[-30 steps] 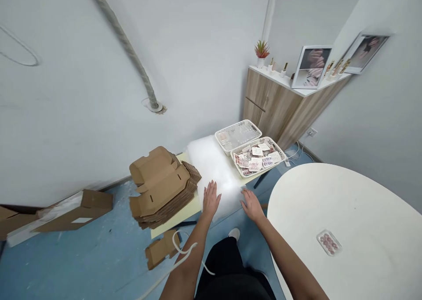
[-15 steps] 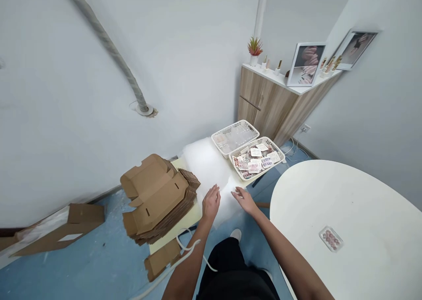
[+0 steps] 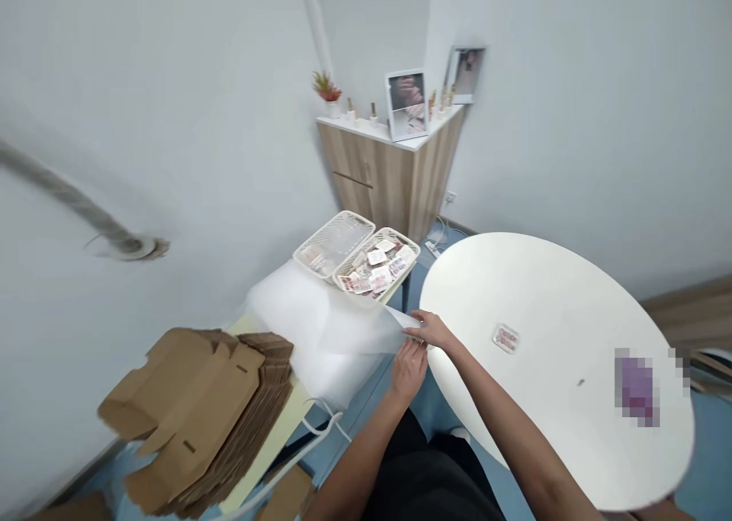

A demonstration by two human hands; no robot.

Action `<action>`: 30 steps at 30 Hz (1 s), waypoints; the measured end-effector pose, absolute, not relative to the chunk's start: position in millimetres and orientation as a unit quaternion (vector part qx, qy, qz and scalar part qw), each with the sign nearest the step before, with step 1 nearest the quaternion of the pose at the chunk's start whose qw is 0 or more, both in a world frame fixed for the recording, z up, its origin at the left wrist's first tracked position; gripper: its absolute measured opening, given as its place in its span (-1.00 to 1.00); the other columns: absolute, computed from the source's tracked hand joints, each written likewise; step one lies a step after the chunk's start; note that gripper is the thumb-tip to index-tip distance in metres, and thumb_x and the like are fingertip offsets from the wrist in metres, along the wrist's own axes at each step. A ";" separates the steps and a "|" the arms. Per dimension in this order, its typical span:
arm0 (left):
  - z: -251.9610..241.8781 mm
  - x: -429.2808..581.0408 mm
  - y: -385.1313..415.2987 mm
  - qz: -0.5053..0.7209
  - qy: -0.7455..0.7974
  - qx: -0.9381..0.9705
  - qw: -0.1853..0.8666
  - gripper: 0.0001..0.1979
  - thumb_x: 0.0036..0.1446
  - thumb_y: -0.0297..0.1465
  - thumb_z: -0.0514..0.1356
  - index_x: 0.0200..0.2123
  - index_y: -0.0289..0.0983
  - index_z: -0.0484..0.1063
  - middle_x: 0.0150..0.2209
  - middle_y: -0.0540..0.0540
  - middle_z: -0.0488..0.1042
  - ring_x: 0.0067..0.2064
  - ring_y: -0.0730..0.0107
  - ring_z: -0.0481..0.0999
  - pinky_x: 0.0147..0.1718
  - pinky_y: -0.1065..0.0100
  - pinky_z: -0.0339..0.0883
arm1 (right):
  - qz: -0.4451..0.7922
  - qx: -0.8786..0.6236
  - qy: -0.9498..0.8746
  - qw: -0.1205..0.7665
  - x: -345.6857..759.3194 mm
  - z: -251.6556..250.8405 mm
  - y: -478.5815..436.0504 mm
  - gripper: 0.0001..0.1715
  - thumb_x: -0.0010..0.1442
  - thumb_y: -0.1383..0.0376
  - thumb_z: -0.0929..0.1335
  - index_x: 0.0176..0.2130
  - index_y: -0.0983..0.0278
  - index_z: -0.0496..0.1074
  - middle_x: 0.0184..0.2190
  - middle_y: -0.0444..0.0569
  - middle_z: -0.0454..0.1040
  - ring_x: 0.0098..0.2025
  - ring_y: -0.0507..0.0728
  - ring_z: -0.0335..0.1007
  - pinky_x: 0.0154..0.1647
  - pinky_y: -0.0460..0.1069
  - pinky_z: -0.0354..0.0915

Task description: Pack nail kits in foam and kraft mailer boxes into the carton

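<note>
A translucent white sheet of packing foam (image 3: 366, 324) is pulled up from the white stack (image 3: 286, 300) beneath it. Its near corner is pinched in my right hand (image 3: 433, 329), beside the edge of the round white table (image 3: 549, 292). Just below, my left hand (image 3: 409, 367) has its fingers closed at the same corner; the fingertips are partly hidden by the sheet. On the round table lies a small clear case (image 3: 506, 338) with pinkish pieces inside, apart from both hands.
Flattened brown cardboard boxes (image 3: 194, 414) are piled to the left. Behind the foam stand a white basket of small packets (image 3: 377, 265) and another white basket (image 3: 335, 242). A wooden cabinet (image 3: 377, 170) fills the corner. A white cable (image 3: 286, 464) hangs near my left arm.
My view has turned right. Both hands have moved right towards the round table, now close together, and the foam sheet's corner has been drawn up with them.
</note>
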State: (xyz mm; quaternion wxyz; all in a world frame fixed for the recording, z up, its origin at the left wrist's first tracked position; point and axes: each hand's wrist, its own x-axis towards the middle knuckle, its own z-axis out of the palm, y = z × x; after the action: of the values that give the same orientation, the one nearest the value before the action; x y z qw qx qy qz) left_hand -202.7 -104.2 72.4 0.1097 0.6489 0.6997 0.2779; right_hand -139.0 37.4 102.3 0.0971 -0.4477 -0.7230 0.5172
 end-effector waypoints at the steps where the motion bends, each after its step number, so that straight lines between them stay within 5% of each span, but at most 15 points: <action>1: 71.1 -188.9 -97.1 0.277 0.686 0.662 0.120 -0.56 0.35 -0.43 -0.17 0.17 -0.26 0.33 0.10 -0.17 0.47 0.19 0.20 0.39 0.23 0.02 0.23 | 0.484 -0.468 -0.733 0.097 -120.1 101.0 41.8 -0.67 0.01 0.18 0.44 -0.18 0.21 0.55 -0.21 -0.02 0.59 -0.17 0.17 0.48 -0.19 -0.01 0.32; 3: 67.9 -160.7 -86.7 0.274 0.656 0.689 0.144 -0.57 0.36 -0.41 -0.16 0.15 -0.28 0.35 0.12 -0.19 0.46 0.21 0.19 0.37 0.22 0.01 0.23 | 0.435 -0.522 -0.726 0.106 -80.9 95.1 49.7 -0.84 0.07 0.25 0.36 -0.34 0.22 0.55 -0.37 -0.06 0.57 -0.30 0.13 0.46 -0.27 -0.03 0.28; 9: 46.8 -100.8 -79.9 0.282 0.625 0.691 0.229 -0.61 0.35 -0.24 -0.06 0.06 -0.24 0.43 0.23 -0.19 0.33 0.28 0.15 0.26 0.24 -0.02 0.19 | 0.409 -0.666 -0.592 0.198 23.6 58.3 51.9 -0.78 0.07 0.22 0.29 -0.45 0.27 0.46 -0.47 -0.07 0.52 -0.37 0.11 0.40 -0.33 -0.05 0.23; 14: 16.7 -90.0 -71.8 0.204 0.689 0.650 0.248 -0.48 0.29 -0.33 -0.03 0.29 -0.32 0.14 0.37 -0.27 0.04 0.38 0.10 0.01 0.29 0.02 0.06 | 0.405 -0.702 -0.544 0.217 61.1 31.5 29.3 -0.74 0.11 0.17 0.27 -0.43 0.25 0.45 -0.45 -0.07 0.51 -0.34 0.13 0.42 -0.28 -0.03 0.27; 21: -12.3 -83.5 -66.5 0.090 0.709 0.676 0.177 -0.23 0.20 -0.09 0.08 0.38 -0.23 -0.07 0.42 -0.28 -0.18 0.41 -0.08 -0.20 0.29 -0.22 -0.22 | 0.247 -0.692 -0.634 0.242 90.8 10.2 28.5 -0.65 0.19 0.24 0.24 -0.05 0.25 0.41 -0.08 0.10 0.41 -0.01 0.26 0.30 -0.03 0.11 0.29; 26: -19.0 -83.1 -61.0 0.069 0.696 0.703 0.125 -0.05 0.06 0.13 0.13 0.38 -0.19 -0.07 0.42 -0.31 -0.23 0.41 -0.19 -0.23 0.25 -0.31 -0.32 | 0.196 -0.644 -0.728 0.133 117.5 -4.7 65.3 -0.19 0.05 0.35 0.33 0.27 0.34 0.12 0.29 0.18 0.13 0.28 0.36 0.00 0.23 0.20 0.08; 30: -23.1 -84.5 -58.9 0.054 0.696 0.711 0.092 -0.05 0.06 0.16 0.10 0.38 -0.18 -0.08 0.42 -0.34 -0.22 0.40 -0.21 -0.22 0.21 -0.40 -0.37 | 0.202 -0.587 -0.779 0.090 122.1 -10.9 92.5 -0.07 0.03 0.28 0.39 0.32 0.33 0.04 0.31 0.18 0.13 0.34 0.38 -0.07 0.29 0.24 -0.03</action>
State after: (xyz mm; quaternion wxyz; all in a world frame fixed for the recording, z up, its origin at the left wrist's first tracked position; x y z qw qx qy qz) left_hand -84.5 -58.9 -23.1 0.0921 0.7105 0.6955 0.0538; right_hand 122.1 92.5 -10.9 0.0899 -0.5865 -0.7790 0.2024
